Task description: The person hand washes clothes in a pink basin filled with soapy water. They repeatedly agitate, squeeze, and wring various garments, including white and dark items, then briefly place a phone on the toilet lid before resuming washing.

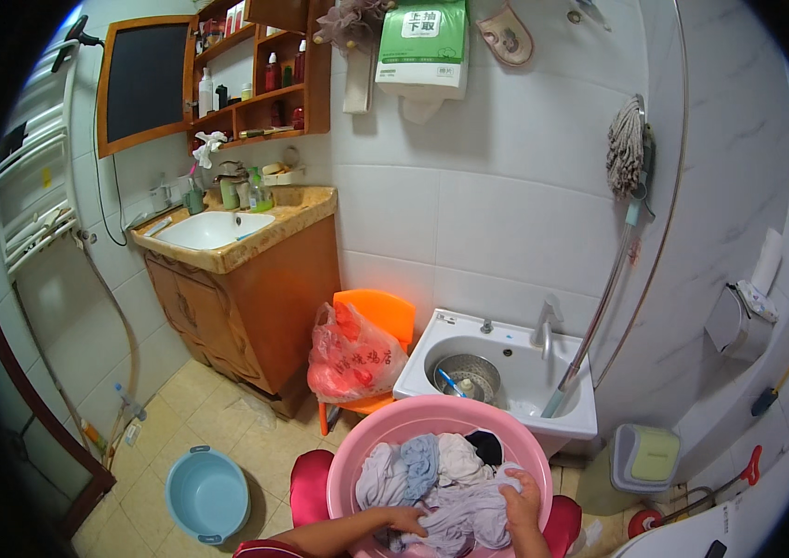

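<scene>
A pink plastic basin (349, 446) holds bunched laundry right in front of me, between my red-clad knees. My left hand (405, 519) grips the near left part of a pale lavender garment (460, 513). At the basin's right side, my right hand (523, 499) has its fingers and thumb around the same cloth. Beyond the hands lie a light blue cloth (419, 464), a white cloth (457, 457) and a black piece (485, 446) with white edging. Another pale garment (382, 478) is heaped at the left.
Behind the basin stands a white mop sink (579, 411), where a mop (607, 300) leans. An orange chair (377, 310) bears a red plastic bag (352, 359). On the floor are a blue bucket (207, 492), a lidded bin (645, 453) and a red-handled plunger (645, 522). A wooden vanity (283, 307) stands left.
</scene>
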`<action>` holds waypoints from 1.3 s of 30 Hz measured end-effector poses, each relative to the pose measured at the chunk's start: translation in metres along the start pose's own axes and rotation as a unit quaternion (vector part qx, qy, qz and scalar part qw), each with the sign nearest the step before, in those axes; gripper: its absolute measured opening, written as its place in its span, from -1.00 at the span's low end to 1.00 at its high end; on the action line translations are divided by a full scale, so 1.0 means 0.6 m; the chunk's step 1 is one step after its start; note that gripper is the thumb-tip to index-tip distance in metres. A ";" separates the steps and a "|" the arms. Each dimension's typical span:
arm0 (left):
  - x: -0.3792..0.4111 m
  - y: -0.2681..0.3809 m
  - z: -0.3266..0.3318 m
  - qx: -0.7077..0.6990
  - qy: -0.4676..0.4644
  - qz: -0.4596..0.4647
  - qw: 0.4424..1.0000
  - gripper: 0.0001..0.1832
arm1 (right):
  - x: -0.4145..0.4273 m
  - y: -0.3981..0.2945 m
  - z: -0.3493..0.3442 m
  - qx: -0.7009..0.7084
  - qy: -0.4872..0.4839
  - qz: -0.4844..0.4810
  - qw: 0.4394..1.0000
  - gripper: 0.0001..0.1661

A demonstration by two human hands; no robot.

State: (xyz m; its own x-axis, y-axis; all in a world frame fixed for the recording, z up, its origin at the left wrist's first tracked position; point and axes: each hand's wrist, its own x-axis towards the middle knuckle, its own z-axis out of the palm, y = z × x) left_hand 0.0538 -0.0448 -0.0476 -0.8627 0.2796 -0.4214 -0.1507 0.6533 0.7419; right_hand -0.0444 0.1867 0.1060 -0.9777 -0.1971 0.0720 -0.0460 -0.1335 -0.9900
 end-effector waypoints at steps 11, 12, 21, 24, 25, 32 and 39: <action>0.026 0.064 0.012 -0.765 0.048 -0.193 0.613 -0.61 | -0.038 0.061 0.023 -0.138 -0.120 0.092 0.979 -0.58; 0.006 0.066 0.011 -0.781 0.028 -0.189 0.594 -0.58 | -0.039 0.040 0.020 -0.256 -0.164 0.138 0.943 -0.60; -0.011 0.083 0.051 0.032 0.336 -0.021 0.941 -0.38 | -0.049 0.158 0.002 -0.611 -0.215 0.050 0.761 -0.29; 0.029 0.080 0.088 0.108 0.285 -0.027 0.952 -0.47 | -0.033 0.215 0.024 -0.541 -0.238 0.152 0.792 -0.29; 0.038 0.074 0.100 0.136 0.287 -0.027 0.948 -0.45 | -0.036 0.214 0.038 -0.544 -0.238 0.171 0.786 -0.33; 0.081 0.072 0.101 0.247 0.331 0.006 0.911 -0.59 | -0.014 0.211 0.048 -0.615 -0.218 0.079 0.754 -0.50; 0.163 0.016 0.066 0.158 0.311 0.098 0.932 -0.75 | 0.042 0.275 0.006 -0.612 -0.188 0.022 0.768 -0.53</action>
State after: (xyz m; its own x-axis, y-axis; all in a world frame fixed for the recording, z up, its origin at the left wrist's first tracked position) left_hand -0.0130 0.0166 -0.1020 -0.9864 0.0182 0.1633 0.1048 0.8351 0.5401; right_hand -0.0762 0.1565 -0.0549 -0.8661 -0.4725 -0.1630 -0.3977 0.8490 -0.3480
